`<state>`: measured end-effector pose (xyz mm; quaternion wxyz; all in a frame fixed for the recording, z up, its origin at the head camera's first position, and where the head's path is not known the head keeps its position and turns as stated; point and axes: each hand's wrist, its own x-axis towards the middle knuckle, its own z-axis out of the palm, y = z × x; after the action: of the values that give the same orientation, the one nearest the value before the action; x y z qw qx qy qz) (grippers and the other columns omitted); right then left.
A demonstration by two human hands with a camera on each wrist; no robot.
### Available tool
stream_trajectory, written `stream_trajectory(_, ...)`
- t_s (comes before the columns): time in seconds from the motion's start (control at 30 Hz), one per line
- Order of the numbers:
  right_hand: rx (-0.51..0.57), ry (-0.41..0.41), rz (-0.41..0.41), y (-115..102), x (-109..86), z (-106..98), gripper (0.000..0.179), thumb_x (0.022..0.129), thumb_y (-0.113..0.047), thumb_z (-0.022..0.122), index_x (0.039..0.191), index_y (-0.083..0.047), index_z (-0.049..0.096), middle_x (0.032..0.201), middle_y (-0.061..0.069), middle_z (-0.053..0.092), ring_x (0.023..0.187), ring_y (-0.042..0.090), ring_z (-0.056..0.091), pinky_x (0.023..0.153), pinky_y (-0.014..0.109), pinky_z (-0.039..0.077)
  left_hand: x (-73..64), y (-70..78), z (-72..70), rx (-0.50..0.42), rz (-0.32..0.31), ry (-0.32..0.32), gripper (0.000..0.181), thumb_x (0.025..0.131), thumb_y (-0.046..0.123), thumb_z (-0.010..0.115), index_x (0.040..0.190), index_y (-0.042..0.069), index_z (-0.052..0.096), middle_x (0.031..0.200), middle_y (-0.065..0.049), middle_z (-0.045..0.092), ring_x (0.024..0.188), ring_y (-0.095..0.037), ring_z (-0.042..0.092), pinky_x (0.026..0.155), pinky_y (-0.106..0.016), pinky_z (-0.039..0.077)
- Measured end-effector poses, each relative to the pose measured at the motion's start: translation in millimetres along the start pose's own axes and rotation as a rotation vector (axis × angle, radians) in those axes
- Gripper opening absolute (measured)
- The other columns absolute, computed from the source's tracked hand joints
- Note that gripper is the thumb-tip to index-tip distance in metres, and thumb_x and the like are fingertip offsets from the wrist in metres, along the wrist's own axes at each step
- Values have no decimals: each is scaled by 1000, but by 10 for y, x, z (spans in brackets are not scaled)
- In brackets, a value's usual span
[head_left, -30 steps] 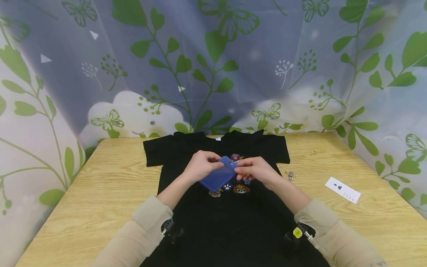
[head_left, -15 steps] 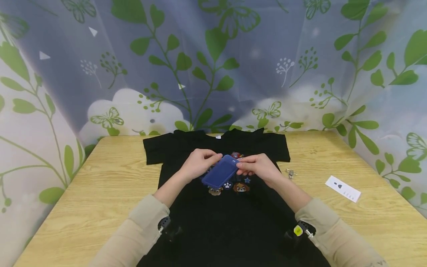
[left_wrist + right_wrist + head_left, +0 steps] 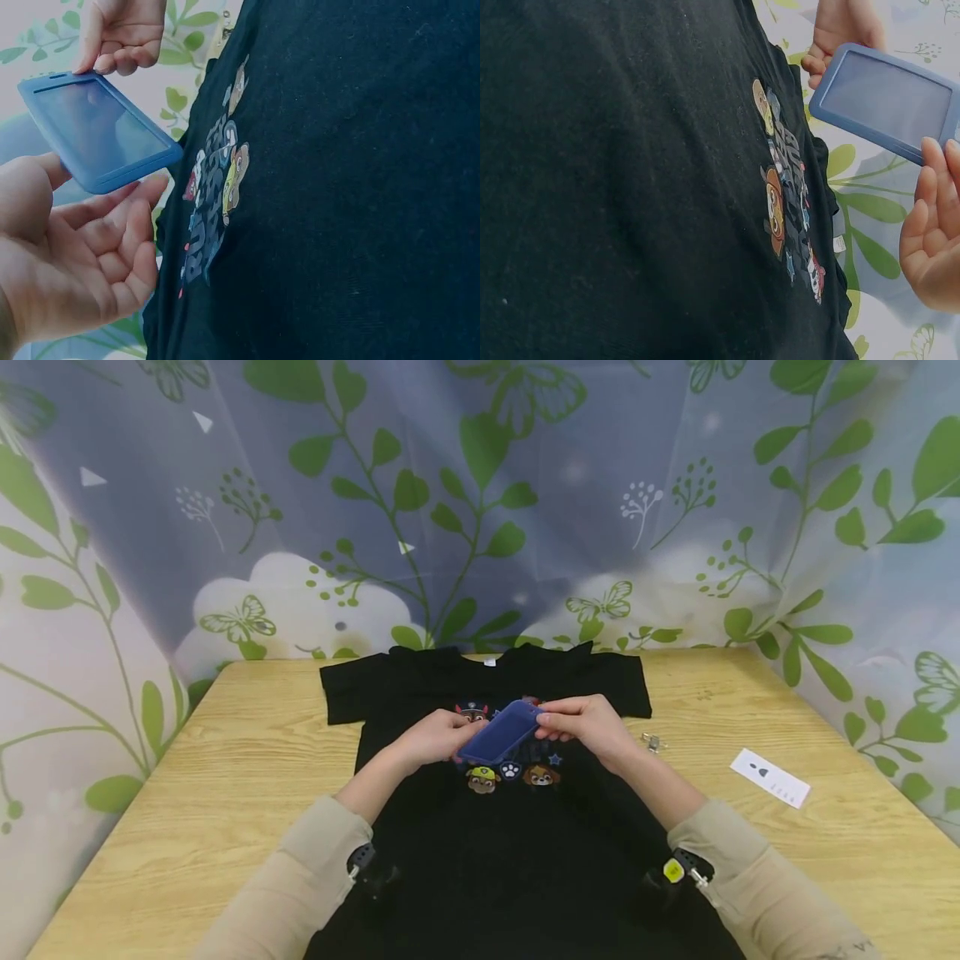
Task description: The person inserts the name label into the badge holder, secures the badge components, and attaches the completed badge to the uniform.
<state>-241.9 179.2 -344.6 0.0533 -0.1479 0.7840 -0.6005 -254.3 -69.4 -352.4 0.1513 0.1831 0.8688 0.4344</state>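
Observation:
A blue badge holder (image 3: 501,733) with a clear window is held tilted above the printed chest of a black T-shirt (image 3: 517,860). My right hand (image 3: 588,727) pinches its slotted end between thumb and fingers. At the opposite, lower end my left hand (image 3: 435,739) grips the edge, thumb on one side and fingers on the other. The left wrist view shows the holder's slot (image 3: 58,75) near the right hand's thumb, with the left hand (image 3: 90,262) at the near end. Nothing but a cloudy, plain surface shows through the window in the right wrist view.
The T-shirt lies spread over the wooden table (image 3: 247,760). Right of it are a small metal clip-like piece (image 3: 654,742) and a white card (image 3: 771,777) with dark marks. A leaf-printed curtain (image 3: 480,510) stands behind the table.
The left hand has slid from the holder's upper left side down to its lower end. The holder has turned and tilted in the right hand's pinch, uncovering more of the shirt's print.

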Motion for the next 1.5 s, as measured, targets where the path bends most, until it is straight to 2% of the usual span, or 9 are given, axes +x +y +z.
stream_trajectory(0.13,13,-4,4,-11,-1,-4,32,86,-18,67,107,7,65,74,1,69,71,16,64,64,24,48,-5,14,-4,-33,5,-23,34,95,29,50,77,4,62,69,-2,59,63,-14,57,59,-27,46)
stream_trajectory(0.37,-34,18,10,-35,8,-9,29,89,-14,62,106,10,64,74,3,69,73,13,64,68,28,50,9,-5,35,-89,-52,-93,35,97,28,48,97,-1,67,76,-7,68,68,-18,62,62,-31,47)
stream_trajectory(0.43,-58,27,0,-43,9,-7,28,89,-14,62,104,10,65,74,3,69,74,12,64,68,29,50,14,-10,59,-97,-55,-107,36,97,28,47,97,-2,67,76,-8,68,67,-17,63,63,-32,48)
stream_trajectory(0.6,-83,47,-44,-66,13,-3,26,89,-15,62,102,7,67,75,4,70,78,11,63,65,29,47,20,1,92,-68,-41,-80,34,97,25,47,92,-2,66,75,-7,68,63,-13,61,58,-26,46)
stream_trajectory(0.83,-32,36,-80,-45,19,-36,27,90,-14,61,103,9,65,74,-1,69,80,11,63,65,28,47,20,18,85,-120,-35,-120,35,98,21,45,96,-8,64,73,-8,69,60,-12,59,56,-24,44)
stream_trajectory(1.0,7,3,-74,-35,10,-60,30,92,-15,58,109,10,61,79,-2,68,83,13,62,67,26,47,12,10,66,-124,-35,-93,31,96,19,49,102,-8,64,69,-4,66,60,-11,57,59,-27,47)
stream_trajectory(1.17,2,11,-22,-36,2,-57,32,93,-19,56,113,7,60,83,-2,67,85,14,59,67,26,48,5,-7,48,-135,-38,-57,28,94,17,53,106,-5,64,68,-2,65,62,-12,57,58,-26,46)
stream_trajectory(1.37,-15,43,8,-24,7,-48,33,92,-20,58,112,6,61,87,0,63,82,15,57,66,25,48,1,13,36,-158,-43,-3,23,92,15,56,103,-3,64,70,-4,64,68,-23,61,57,-26,45)
stream_trajectory(1.5,-33,38,32,-2,13,-62,32,91,-18,60,114,5,60,90,-1,63,80,17,55,66,24,47,4,19,29,-182,-52,28,27,91,15,58,110,-5,60,73,-6,65,73,-27,61,58,-26,45)
